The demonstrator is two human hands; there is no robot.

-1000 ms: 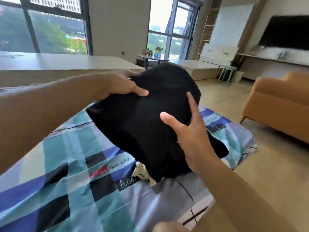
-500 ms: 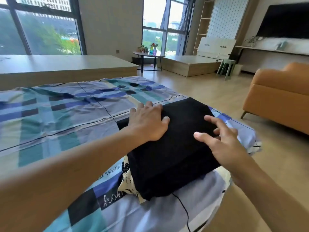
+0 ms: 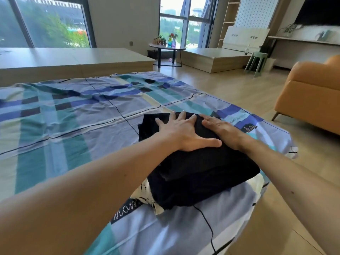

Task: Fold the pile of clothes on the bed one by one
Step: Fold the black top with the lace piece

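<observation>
A folded black garment (image 3: 198, 172) lies on top of a small stack near the bed's right corner. Under it a white garment with black print (image 3: 145, 195) sticks out at the near left. My left hand (image 3: 184, 133) lies flat on the far part of the black garment, fingers spread and straight. My right hand (image 3: 220, 128) rests flat beside it on the right, palm down on the same cloth. Neither hand grips anything.
The bed (image 3: 73, 116) carries a checked blue, teal and grey sheet that stretches bare to the left. An orange sofa (image 3: 311, 96) stands to the right across wooden floor. A low wooden platform (image 3: 73, 61) and a round side table (image 3: 166, 46) stand beyond the bed.
The black garment, held up in the air a second ago, now lies on the stack. Both hands have slid forward and flattened on its far end.
</observation>
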